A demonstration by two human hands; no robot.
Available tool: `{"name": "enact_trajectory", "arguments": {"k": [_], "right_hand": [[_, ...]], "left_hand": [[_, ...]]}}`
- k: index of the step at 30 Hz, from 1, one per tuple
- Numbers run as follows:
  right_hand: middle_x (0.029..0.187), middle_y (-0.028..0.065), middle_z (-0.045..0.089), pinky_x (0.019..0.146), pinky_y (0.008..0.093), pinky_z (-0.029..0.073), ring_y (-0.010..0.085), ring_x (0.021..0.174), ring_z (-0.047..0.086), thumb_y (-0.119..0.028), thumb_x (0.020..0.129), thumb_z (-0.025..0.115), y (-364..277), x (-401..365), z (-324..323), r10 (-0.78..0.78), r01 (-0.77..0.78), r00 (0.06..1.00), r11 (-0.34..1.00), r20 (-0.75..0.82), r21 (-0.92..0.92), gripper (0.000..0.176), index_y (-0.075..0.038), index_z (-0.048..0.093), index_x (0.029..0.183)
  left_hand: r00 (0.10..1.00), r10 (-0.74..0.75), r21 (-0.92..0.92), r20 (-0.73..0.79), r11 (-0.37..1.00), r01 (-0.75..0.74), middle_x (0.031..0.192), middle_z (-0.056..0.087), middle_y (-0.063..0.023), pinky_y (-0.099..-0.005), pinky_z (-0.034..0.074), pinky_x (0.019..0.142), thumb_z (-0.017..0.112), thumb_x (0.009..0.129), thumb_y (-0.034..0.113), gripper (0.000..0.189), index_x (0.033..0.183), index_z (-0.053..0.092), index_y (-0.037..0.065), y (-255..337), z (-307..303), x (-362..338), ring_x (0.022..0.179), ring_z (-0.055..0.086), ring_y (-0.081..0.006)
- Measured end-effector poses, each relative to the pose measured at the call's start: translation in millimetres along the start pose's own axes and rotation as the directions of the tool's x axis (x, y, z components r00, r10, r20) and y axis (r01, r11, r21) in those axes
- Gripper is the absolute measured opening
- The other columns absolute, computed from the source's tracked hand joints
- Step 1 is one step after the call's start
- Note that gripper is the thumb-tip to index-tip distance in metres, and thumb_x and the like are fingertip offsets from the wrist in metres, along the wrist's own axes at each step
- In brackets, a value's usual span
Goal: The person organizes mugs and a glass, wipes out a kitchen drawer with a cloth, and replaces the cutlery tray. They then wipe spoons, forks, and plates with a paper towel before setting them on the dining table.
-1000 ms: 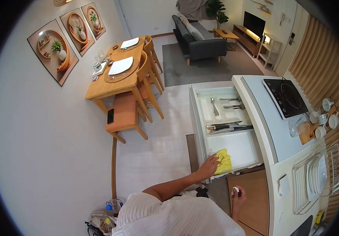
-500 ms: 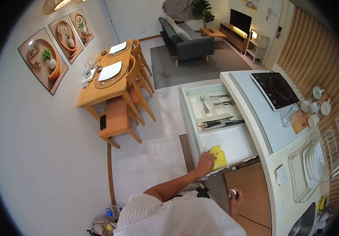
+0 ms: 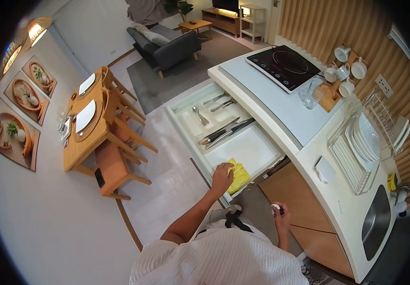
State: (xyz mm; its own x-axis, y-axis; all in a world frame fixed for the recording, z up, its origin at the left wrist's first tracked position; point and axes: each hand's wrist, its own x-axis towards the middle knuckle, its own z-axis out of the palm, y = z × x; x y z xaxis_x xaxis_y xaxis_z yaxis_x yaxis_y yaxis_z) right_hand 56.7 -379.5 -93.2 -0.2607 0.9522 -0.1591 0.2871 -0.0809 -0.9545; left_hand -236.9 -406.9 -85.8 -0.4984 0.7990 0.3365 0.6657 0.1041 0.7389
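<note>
My left hand (image 3: pixel 222 178) is closed on a crumpled yellow cloth (image 3: pixel 237 177) at the near end of the pulled-out drawer (image 3: pixel 260 148). Part of the cloth lies over the drawer's front corner. Further along in the drawer are knives (image 3: pixel 225 131) side by side, and a spoon (image 3: pixel 199 115) and several forks (image 3: pixel 220 102) rest in the tray's compartments. My right hand (image 3: pixel 282 217), lower and to the right outside the drawer, has its fingers curled round a small white object (image 3: pixel 275 207) with a dark part, too small to name.
The white counter (image 3: pixel 307 164) beside the drawer carries an induction cooker (image 3: pixel 285 66), a glass pitcher (image 3: pixel 312 93), mugs on a stand (image 3: pixel 343 72), a dish rack (image 3: pixel 352 161) with plates and a sink (image 3: pixel 376 223). A dining table (image 3: pixel 93 137) stands at the left.
The view has turned to the right, so the room appears shifted left. My left hand stays on the yellow cloth at the drawer's near end; the right still holds the small white object.
</note>
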Motion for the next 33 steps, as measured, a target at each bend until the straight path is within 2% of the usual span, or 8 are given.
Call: {"name": "enact_trajectory", "arguments": {"k": [9, 14, 19, 21, 22, 29, 30, 33], "right_hand": [[0.075, 0.004, 0.062, 0.059, 0.0213, 0.044, 0.0082, 0.065, 0.056, 0.002, 0.078, 0.059, 17.3, -5.3, 12.2, -0.03, 0.03, 0.998, 1.0, -0.062, -0.001, 0.013, -0.001, 0.063, 0.09], [0.072, 0.0057, 0.062, 0.056, 0.0228, 0.044, 0.0095, 0.061, 0.057, 0.001, 0.075, 0.061, 45.0, -1.7, 25.2, -0.032, 0.033, 0.999, 0.999, 0.016, -0.026, 0.015, -0.002, 0.063, 0.09], [0.072, 0.005, 0.062, 0.054, 0.0232, 0.043, 0.0088, 0.058, 0.055, 0.0, 0.075, 0.061, 4.9, 2.3, 41.6, -0.077, 0.073, 0.997, 0.993, -0.031, -0.095, 0.014, -0.002, 0.064, 0.089], [0.072, 0.004, 0.062, 0.053, 0.023, 0.042, 0.0078, 0.057, 0.054, 0.0, 0.075, 0.061, -5.8, 8.1, 52.3, -0.099, 0.093, 0.994, 0.989, -0.046, -0.117, 0.013, -0.003, 0.064, 0.088], [0.071, 0.0019, 0.061, 0.052, 0.0224, 0.041, 0.0068, 0.057, 0.053, -0.001, 0.077, 0.062, -10.9, 11.0, 60.3, -0.067, 0.064, 0.995, 0.997, -0.071, -0.038, 0.013, -0.003, 0.064, 0.09], [0.076, -0.0027, 0.057, 0.05, 0.0187, 0.037, 0.0033, 0.062, 0.048, -0.006, 0.083, 0.059, -88.5, 33.9, 161.9, -0.013, 0.079, 0.974, 0.955, -0.225, 0.286, 0.017, -0.004, 0.06, 0.1], [0.079, -0.0019, 0.057, 0.052, 0.0199, 0.04, 0.0032, 0.065, 0.049, -0.006, 0.083, 0.058, -86.1, 43.3, 178.7, -0.075, 0.119, 0.969, 0.977, -0.236, 0.179, 0.019, -0.005, 0.059, 0.102], [0.079, -0.0006, 0.056, 0.054, 0.0216, 0.042, 0.005, 0.063, 0.05, -0.003, 0.084, 0.054, -95.5, 87.9, 235.8, -0.155, 0.176, 0.966, 0.98, -0.208, 0.089, 0.019, -0.005, 0.058, 0.102]], "left_hand": [[0.995, 0.076, -0.001, 0.068, 0.997, -0.076, 0.089, 0.06, -0.0161, -0.039, 0.046, 0.073, 0.057, 0.077, 0.004, 0.015, 0.091, 0.059, 0.001, 1.8, 3.7, 2.6, 0.083, 0.058, -0.0336], [0.988, 0.047, -0.075, 0.15, 0.997, -0.036, 0.091, 0.06, -0.0168, -0.0407, 0.046, 0.075, 0.057, 0.078, 0.005, 0.015, 0.093, 0.058, 0.003, 8.2, -3.1, -21.8, 0.086, 0.056, -0.0355], [0.972, 0.067, -0.163, 0.226, 0.986, -0.03, 0.089, 0.061, -0.0161, -0.0387, 0.048, 0.071, 0.056, 0.079, 0.003, 0.016, 0.094, 0.058, 0.003, 7.1, -31.3, -30.2, 0.081, 0.059, -0.0331], [0.983, 0.026, -0.222, 0.184, 0.975, 0.015, 0.088, 0.061, -0.015, -0.0343, 0.049, 0.064, 0.056, 0.08, 0.001, 0.015, 0.095, 0.058, 0.002, 1.7, -47.2, -25.0, 0.073, 0.061, -0.0282], [0.985, 0.042, -0.228, 0.17, 0.974, -0.002, 0.087, 0.061, -0.0146, -0.0306, 0.049, 0.06, 0.056, 0.081, 0.0, 0.015, 0.095, 0.059, 0.001, -2.4, -56.0, -20.4, 0.069, 0.062, -0.0239], [0.976, 0.01, -0.317, 0.217, 0.946, 0.061, 0.087, 0.061, -0.0147, -0.0302, 0.05, 0.061, 0.056, 0.081, 0.001, 0.015, 0.096, 0.06, 0.001, -52.0, -127.8, 31.0, 0.07, 0.062, -0.0235], [0.975, 0.043, -0.327, 0.218, 0.944, 0.032, 0.087, 0.061, -0.0147, -0.03, 0.05, 0.061, 0.056, 0.082, 0.001, 0.015, 0.096, 0.06, 0.001, -63.7, -141.4, 39.7, 0.069, 0.062, -0.0235], [0.977, 0.074, -0.32, 0.2, 0.947, -0.006, 0.086, 0.062, -0.0147, -0.0296, 0.05, 0.06, 0.056, 0.082, 0.001, 0.015, 0.097, 0.06, 0.001, -113.9, -175.8, 58.4, 0.068, 0.062, -0.0235]]}}
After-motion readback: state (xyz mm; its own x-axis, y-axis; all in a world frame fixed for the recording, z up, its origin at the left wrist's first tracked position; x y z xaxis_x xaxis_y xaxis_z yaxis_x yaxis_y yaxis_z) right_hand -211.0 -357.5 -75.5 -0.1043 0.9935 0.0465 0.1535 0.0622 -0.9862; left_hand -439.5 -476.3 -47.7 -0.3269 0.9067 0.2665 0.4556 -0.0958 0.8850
